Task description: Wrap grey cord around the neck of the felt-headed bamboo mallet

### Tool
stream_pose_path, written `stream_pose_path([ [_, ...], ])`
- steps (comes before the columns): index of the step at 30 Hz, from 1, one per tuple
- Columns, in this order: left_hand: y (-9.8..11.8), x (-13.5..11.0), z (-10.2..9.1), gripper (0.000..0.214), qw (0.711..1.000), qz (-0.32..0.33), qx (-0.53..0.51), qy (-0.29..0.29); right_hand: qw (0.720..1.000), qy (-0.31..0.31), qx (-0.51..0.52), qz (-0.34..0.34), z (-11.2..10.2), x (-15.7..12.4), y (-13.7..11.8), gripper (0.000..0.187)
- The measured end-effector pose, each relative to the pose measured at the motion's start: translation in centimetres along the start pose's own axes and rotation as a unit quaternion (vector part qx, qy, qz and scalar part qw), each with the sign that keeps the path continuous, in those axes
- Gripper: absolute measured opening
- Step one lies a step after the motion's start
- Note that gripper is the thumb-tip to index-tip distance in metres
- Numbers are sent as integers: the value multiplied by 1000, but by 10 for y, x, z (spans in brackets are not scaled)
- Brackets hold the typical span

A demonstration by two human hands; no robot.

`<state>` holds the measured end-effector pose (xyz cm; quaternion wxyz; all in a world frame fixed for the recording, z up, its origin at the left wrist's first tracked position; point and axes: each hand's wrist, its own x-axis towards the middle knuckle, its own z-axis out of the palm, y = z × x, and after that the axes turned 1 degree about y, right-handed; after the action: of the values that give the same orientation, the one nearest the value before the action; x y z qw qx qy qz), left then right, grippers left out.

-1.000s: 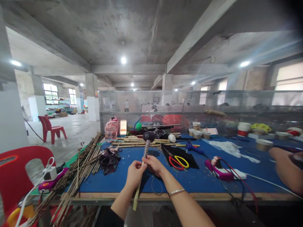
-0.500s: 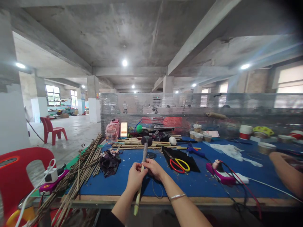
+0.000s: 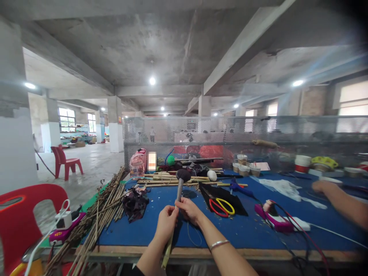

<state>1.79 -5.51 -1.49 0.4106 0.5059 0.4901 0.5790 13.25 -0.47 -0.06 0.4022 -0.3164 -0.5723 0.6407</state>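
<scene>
I hold a long bamboo stick (image 3: 178,193) upright and tilted over the blue table mat (image 3: 230,226). Its upper part is wrapped in grey and topped with a dark round ball (image 3: 183,174). My left hand (image 3: 168,223) is closed round the stick's bare lower part. My right hand (image 3: 188,209) pinches the stick just above it, fingers closed, a silver bracelet on the wrist. A thin dark thread loops on the mat below my right hand.
Scissors with red and yellow handles (image 3: 220,206) lie on a black cloth. A pink glue gun (image 3: 271,217) with cables lies to the right. A bundle of twigs (image 3: 97,218) lies left, bamboo sticks behind. Another person's arm (image 3: 339,199) reaches in at right. Red chair (image 3: 20,218) at left.
The camera has tilted slightly, so the table sits lower in view. My hands keep their grip on the stick. The other person's arm has stretched further over the mat.
</scene>
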Motion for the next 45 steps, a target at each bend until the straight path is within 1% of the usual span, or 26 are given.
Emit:
stream_pose_path([
  [2, -2, 1, -1, 26, 999, 31, -4, 18, 1000, 5, 12, -2, -1, 2, 2, 39],
  [4, -3, 1, -1, 27, 999, 37, -12, 26, 1000, 7, 14, -5, -2, 4, 5, 40],
  [10, 2, 2, -1, 36, 999, -30, -34, -16, 1000, -9, 6, 7, -7, 4, 6, 36],
  [13, 3, 0, -1, 38, 998, -35, -44, -29, 1000, -3, 8, -1, -5, 1, 4, 34],
  [16, 2, -1, -1, 38, 998, -22, -39, -35, 1000, 7, 11, -2, -3, -1, 3, 35],
  [18, 1, -2, 0, 35, 999, 1, -31, -23, 1000, 11, 21, -2, -3, -2, 4, 37],
  [20, 1, -3, 0, 31, 1000, 26, -16, 6, 999, 17, 29, -2, -3, -2, 5, 38],
  [22, 2, -3, 0, 28, 999, 34, -2, 27, 999, 24, 29, 1, -3, -1, 6, 38],
  [25, 4, -3, -1, 29, 1000, 9, -3, 5, 999, 23, 30, -1, -5, -2, 5, 37],
  [29, 3, -1, -2, 37, 998, -30, -46, -31, 999, 2, 37, -1, -4, -4, 2, 39],
  [33, 3, -1, -2, 39, 994, -59, -69, -58, 1000, 0, 29, -3, -4, -4, 2, 36],
  [35, 4, -1, -3, 38, 995, -50, -59, -62, 1000, 3, 30, -7, -4, -2, 4, 37],
  [39, 6, -1, -5, 36, 1000, 9, -17, -21, 999, 5, 35, -26, -5, 1, 8, 36],
  [41, 5, 0, -6, 38, 1000, 2, -14, -21, 999, 2, 33, -20, -5, 0, 6, 35],
  [45, 1, 2, -6, 40, 996, -32, -56, -66, 999, -13, 48, 4, -2, -7, -1, 39],
])
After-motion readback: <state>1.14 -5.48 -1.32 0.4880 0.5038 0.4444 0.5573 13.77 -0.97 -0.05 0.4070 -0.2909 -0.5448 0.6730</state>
